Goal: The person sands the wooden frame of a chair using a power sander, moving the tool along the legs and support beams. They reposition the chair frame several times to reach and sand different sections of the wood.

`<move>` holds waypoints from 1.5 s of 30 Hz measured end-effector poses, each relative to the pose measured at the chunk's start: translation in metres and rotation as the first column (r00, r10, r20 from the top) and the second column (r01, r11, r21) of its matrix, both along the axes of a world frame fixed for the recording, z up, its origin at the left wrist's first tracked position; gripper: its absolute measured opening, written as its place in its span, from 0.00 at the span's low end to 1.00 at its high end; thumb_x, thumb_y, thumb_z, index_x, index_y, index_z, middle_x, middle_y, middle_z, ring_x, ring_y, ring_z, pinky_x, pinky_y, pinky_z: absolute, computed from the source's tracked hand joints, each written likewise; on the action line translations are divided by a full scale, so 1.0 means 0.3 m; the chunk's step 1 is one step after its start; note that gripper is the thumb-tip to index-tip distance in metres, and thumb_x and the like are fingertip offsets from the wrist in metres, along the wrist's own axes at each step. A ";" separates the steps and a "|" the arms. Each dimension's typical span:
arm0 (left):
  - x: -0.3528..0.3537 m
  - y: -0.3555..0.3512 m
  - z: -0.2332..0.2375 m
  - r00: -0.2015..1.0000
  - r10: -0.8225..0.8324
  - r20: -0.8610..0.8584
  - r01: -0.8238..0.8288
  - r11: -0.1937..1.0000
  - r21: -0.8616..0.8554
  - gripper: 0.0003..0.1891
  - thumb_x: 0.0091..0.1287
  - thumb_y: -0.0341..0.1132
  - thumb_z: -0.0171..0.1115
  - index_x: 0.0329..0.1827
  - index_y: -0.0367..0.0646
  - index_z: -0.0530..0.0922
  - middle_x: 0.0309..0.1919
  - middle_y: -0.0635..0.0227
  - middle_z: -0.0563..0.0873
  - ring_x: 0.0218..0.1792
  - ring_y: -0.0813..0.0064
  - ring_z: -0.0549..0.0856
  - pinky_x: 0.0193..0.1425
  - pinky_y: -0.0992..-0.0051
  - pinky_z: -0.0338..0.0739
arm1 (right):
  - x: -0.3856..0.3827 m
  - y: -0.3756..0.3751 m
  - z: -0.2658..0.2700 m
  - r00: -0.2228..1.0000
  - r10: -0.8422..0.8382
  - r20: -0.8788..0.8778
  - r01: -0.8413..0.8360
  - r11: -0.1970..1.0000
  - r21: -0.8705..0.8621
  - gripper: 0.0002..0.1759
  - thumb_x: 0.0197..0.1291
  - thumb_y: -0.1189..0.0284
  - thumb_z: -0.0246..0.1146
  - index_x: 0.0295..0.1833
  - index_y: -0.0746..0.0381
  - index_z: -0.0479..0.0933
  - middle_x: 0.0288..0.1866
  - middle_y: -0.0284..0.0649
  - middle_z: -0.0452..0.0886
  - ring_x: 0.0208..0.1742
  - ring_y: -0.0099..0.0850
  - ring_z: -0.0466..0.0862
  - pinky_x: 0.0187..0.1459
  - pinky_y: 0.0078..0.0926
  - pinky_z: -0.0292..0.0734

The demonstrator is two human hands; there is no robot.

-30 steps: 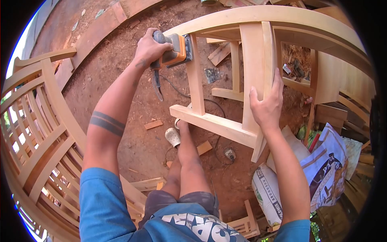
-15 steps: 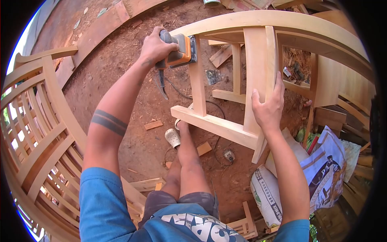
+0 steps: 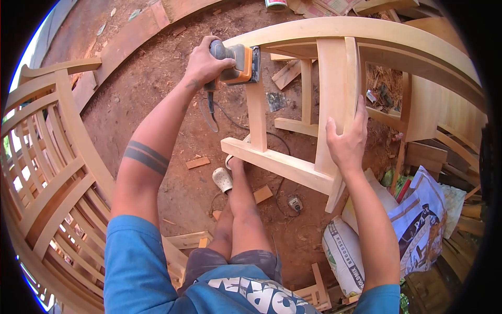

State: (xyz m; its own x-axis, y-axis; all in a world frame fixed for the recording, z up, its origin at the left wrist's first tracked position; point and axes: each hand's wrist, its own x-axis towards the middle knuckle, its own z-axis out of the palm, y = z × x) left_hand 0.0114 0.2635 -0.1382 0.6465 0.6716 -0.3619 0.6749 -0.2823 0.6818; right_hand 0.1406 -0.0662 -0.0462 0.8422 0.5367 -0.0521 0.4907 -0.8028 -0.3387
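Observation:
My left hand (image 3: 208,64) is closed around an orange and grey electric sander (image 3: 238,63). The sander's pad lies against the upper end of a leg of a pale wooden chair frame (image 3: 256,112), just under its long curved rail (image 3: 334,27). A power cord hangs from the tool down toward the ground. On the other side, my right hand (image 3: 348,138) grips an upright board (image 3: 332,99) of the same frame, thumb on one face and fingers along the far edge. The chair frame is tipped, with its lower bar (image 3: 282,165) near my legs.
Slatted wooden furniture (image 3: 57,157) stands at the left. Printed sacks (image 3: 342,256) and stacked wood lie to the right. Wood scraps (image 3: 197,163) and an electrical outlet (image 3: 295,203) are on the dirt ground by my feet. A can (image 3: 276,4) sits at the top.
The sander and my left hand have shifted slightly to the right along the frame. My right hand keeps its hold on the board.

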 end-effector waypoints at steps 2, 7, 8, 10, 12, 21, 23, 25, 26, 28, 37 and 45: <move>-0.022 0.005 -0.044 0.999 0.034 -0.005 -0.034 0.999 0.000 0.42 0.45 0.49 0.80 0.65 0.46 0.75 0.55 0.48 0.84 0.57 0.52 0.85 0.65 0.59 0.80 | 0.002 -0.004 -0.002 1.000 0.006 0.012 -0.006 1.000 -0.002 0.48 0.57 0.64 0.68 0.79 0.68 0.56 0.73 0.58 0.69 0.72 0.53 0.73 0.71 0.43 0.71; -0.061 -0.023 -0.081 0.992 0.124 0.009 -0.124 0.992 -0.013 0.42 0.44 0.49 0.79 0.66 0.48 0.75 0.55 0.48 0.82 0.58 0.51 0.84 0.65 0.59 0.79 | 0.004 -0.006 -0.009 1.000 0.017 0.007 -0.017 1.000 0.019 0.48 0.57 0.64 0.68 0.80 0.68 0.56 0.73 0.58 0.68 0.73 0.54 0.72 0.72 0.43 0.70; -0.065 -0.029 -0.085 0.992 0.125 0.012 -0.125 0.992 -0.004 0.43 0.44 0.49 0.79 0.66 0.48 0.74 0.55 0.48 0.81 0.58 0.51 0.84 0.65 0.59 0.79 | 0.003 -0.003 -0.007 1.000 0.016 -0.004 -0.016 1.000 0.020 0.48 0.57 0.64 0.68 0.80 0.68 0.55 0.74 0.58 0.68 0.73 0.54 0.72 0.72 0.43 0.70; -0.061 -0.068 -0.073 0.992 0.127 0.015 -0.127 0.992 0.007 0.43 0.44 0.49 0.79 0.67 0.50 0.74 0.55 0.47 0.80 0.58 0.50 0.83 0.65 0.59 0.79 | -0.002 -0.001 -0.001 1.000 0.013 -0.020 -0.012 1.000 0.018 0.48 0.57 0.65 0.68 0.80 0.68 0.55 0.74 0.59 0.67 0.73 0.55 0.72 0.72 0.44 0.70; -0.068 -0.114 -0.065 0.993 0.113 0.044 -0.114 0.993 0.019 0.41 0.46 0.48 0.79 0.66 0.51 0.73 0.53 0.46 0.78 0.55 0.47 0.83 0.63 0.56 0.79 | -0.003 0.002 0.002 1.000 0.012 -0.027 -0.012 1.000 0.018 0.48 0.58 0.65 0.68 0.80 0.68 0.54 0.74 0.59 0.67 0.73 0.55 0.71 0.73 0.44 0.69; -0.356 -0.482 -0.036 0.989 0.072 0.130 -0.076 0.997 0.028 0.37 0.51 0.38 0.79 0.66 0.52 0.70 0.51 0.50 0.75 0.53 0.48 0.83 0.60 0.55 0.80 | -0.002 0.004 0.003 0.998 0.040 -0.049 -0.037 0.997 0.067 0.48 0.56 0.69 0.68 0.79 0.71 0.54 0.72 0.62 0.67 0.74 0.57 0.68 0.75 0.47 0.63; -0.369 -0.493 -0.060 0.982 0.072 0.177 -0.084 0.994 0.063 0.37 0.51 0.38 0.79 0.66 0.52 0.71 0.52 0.50 0.75 0.53 0.48 0.83 0.60 0.55 0.80 | 0.003 0.001 0.002 0.997 0.061 -0.038 -0.058 0.996 0.075 0.48 0.56 0.70 0.68 0.79 0.71 0.54 0.72 0.62 0.67 0.74 0.58 0.68 0.75 0.47 0.63; -0.313 -0.442 -0.070 0.973 0.075 0.218 -0.097 0.991 0.094 0.37 0.51 0.39 0.79 0.65 0.53 0.71 0.52 0.51 0.75 0.52 0.48 0.83 0.60 0.56 0.81 | 0.003 -0.005 -0.003 0.997 0.063 -0.040 -0.060 0.995 0.080 0.48 0.56 0.70 0.68 0.79 0.71 0.54 0.72 0.63 0.67 0.73 0.58 0.68 0.75 0.47 0.64; -0.258 -0.387 -0.055 0.984 0.092 0.154 -0.106 0.991 0.085 0.36 0.51 0.41 0.79 0.64 0.53 0.72 0.52 0.51 0.75 0.51 0.49 0.84 0.58 0.56 0.81 | 0.001 -0.002 0.001 0.997 0.058 -0.050 -0.054 0.995 0.083 0.48 0.56 0.70 0.68 0.79 0.72 0.54 0.72 0.63 0.67 0.73 0.58 0.69 0.75 0.47 0.63; -0.143 -0.267 -0.034 0.983 0.176 0.054 -0.179 0.983 0.046 0.36 0.50 0.44 0.79 0.63 0.53 0.73 0.50 0.50 0.76 0.50 0.49 0.84 0.57 0.55 0.81 | 0.002 0.004 -0.005 0.997 0.052 -0.055 -0.047 0.995 0.093 0.48 0.56 0.70 0.68 0.79 0.72 0.54 0.71 0.63 0.67 0.73 0.58 0.69 0.75 0.47 0.63; -0.283 -0.416 -0.039 0.986 0.153 0.062 -0.153 0.988 0.000 0.35 0.52 0.42 0.77 0.64 0.58 0.71 0.51 0.49 0.75 0.51 0.45 0.84 0.58 0.53 0.81 | 0.001 0.004 -0.001 0.998 0.058 -0.014 -0.057 0.996 0.074 0.48 0.56 0.70 0.68 0.79 0.72 0.54 0.72 0.63 0.67 0.74 0.58 0.68 0.76 0.47 0.63; -0.360 -0.515 -0.062 0.976 0.172 0.130 -0.174 0.985 0.002 0.37 0.52 0.39 0.80 0.65 0.53 0.72 0.52 0.51 0.76 0.56 0.52 0.81 0.62 0.56 0.78 | -0.001 0.005 -0.002 0.995 0.058 -0.075 -0.049 0.993 0.108 0.48 0.57 0.71 0.68 0.79 0.72 0.53 0.73 0.64 0.66 0.75 0.58 0.68 0.76 0.47 0.63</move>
